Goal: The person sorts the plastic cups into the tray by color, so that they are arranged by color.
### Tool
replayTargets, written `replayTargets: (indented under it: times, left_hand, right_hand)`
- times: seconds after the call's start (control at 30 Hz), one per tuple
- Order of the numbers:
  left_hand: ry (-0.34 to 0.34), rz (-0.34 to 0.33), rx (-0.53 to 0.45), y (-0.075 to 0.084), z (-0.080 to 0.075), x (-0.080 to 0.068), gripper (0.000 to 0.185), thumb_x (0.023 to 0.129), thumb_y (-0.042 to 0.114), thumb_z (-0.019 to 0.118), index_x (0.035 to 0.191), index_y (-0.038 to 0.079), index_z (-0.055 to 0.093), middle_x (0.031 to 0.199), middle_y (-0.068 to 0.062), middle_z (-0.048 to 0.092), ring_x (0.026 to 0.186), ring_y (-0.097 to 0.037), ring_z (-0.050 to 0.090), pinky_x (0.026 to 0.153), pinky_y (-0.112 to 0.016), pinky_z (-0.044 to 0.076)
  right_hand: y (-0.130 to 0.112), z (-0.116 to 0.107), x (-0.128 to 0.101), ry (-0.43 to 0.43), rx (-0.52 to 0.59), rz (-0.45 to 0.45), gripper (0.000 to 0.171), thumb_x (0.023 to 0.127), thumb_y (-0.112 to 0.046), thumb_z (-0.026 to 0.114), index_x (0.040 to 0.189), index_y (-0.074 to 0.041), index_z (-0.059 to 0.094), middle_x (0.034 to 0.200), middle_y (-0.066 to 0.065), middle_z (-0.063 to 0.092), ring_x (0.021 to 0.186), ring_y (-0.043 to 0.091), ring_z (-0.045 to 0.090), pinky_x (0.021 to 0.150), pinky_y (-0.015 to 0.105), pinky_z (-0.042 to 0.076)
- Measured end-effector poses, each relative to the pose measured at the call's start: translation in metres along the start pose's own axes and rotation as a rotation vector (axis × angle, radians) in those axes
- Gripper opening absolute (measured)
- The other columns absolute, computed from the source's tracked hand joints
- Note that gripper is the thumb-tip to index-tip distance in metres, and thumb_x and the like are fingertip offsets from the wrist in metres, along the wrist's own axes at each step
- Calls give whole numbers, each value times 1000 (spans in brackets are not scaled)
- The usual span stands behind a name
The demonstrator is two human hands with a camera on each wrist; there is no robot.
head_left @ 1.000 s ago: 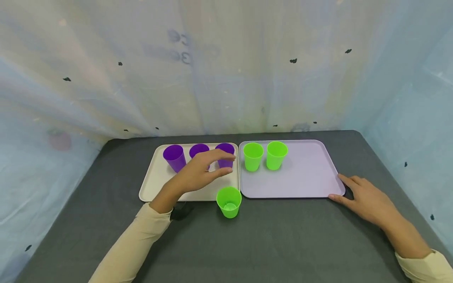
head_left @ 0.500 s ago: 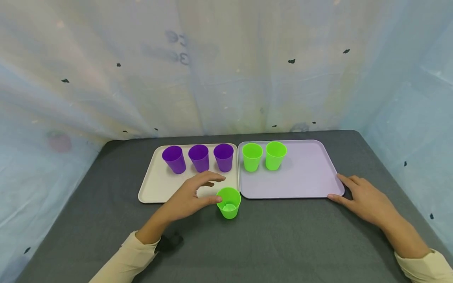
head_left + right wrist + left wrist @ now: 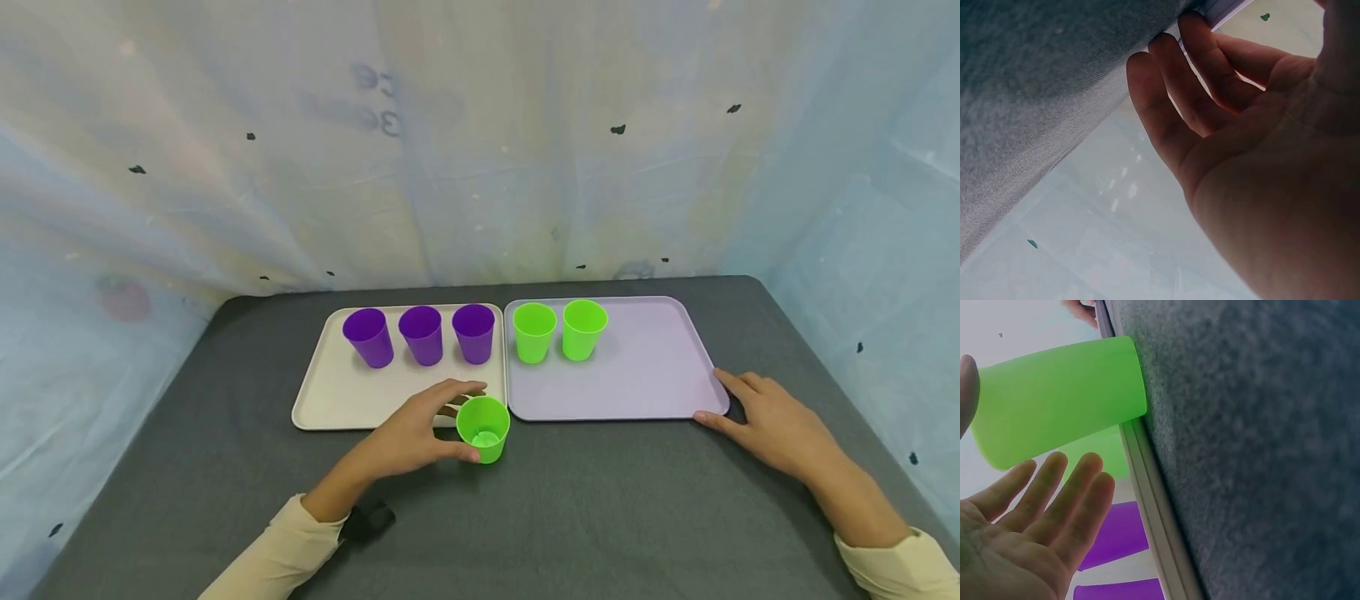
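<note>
My left hand [image 3: 408,433] is around the near green cup [image 3: 491,437], which stands upright on the dark cloth by the cream tray's front edge. Its thumb lies at the cup's near side, fingers behind it. In the left wrist view the fingers [image 3: 1075,494] are spread and fairly straight beside the cup [image 3: 1060,394]; whether they touch it I cannot tell. My right hand [image 3: 776,421] rests at the near right corner of the lavender tray [image 3: 645,383], thumb and forefinger at its rim. The right wrist view shows loosely bent fingers [image 3: 1163,106] on the cloth.
Three purple cups [image 3: 423,342] stand in a row on the cream tray [image 3: 337,400]. Two green cups [image 3: 581,337] stand at the lavender tray's back left. The trays lie side by side on a dark cloth-covered table [image 3: 600,517], with pale sheeting [image 3: 480,167] behind.
My left hand has come down from over the cream tray toward the near green cup, and its thumb and fingers now straddle it. The right hand has stayed at the lavender tray's corner.
</note>
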State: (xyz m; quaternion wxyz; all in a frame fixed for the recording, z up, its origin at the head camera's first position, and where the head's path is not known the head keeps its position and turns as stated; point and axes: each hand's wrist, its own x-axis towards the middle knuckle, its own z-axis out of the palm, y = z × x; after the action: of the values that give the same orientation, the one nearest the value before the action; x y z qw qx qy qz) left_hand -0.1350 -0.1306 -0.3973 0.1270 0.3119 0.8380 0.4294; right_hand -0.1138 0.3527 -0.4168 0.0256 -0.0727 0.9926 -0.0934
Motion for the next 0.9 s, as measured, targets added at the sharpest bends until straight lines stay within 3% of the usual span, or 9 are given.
replayTargets:
  times: [0.3, 0.53, 0.9]
  left_hand:
    - [-4, 31, -16, -2, 2, -1, 77, 77, 38, 86, 143, 17, 51, 136, 7, 59, 120, -13, 60, 101, -35, 54]
    - [-2, 16, -21, -1, 4, 0, 78, 77, 37, 85, 144, 19, 50, 141, 5, 57, 119, -14, 61, 100, -33, 54]
    - [6, 31, -11, 1, 3, 1, 74, 79, 36, 84, 143, 18, 51, 133, 6, 61, 114, -17, 63, 98, -33, 55]
  right_hand:
    - [0, 1, 0, -1, -2, -2, 91, 90, -67, 57, 147, 3, 43, 134, 30, 51, 121, 50, 50, 84, 68, 47]
    - [0, 2, -1, 2, -6, -4, 91, 91, -67, 57, 147, 3, 43, 134, 31, 51, 120, 50, 50, 85, 68, 47]
    - [1, 1, 0, 5, -4, -2, 91, 91, -67, 57, 147, 4, 43, 134, 31, 51, 120, 50, 50, 86, 69, 46]
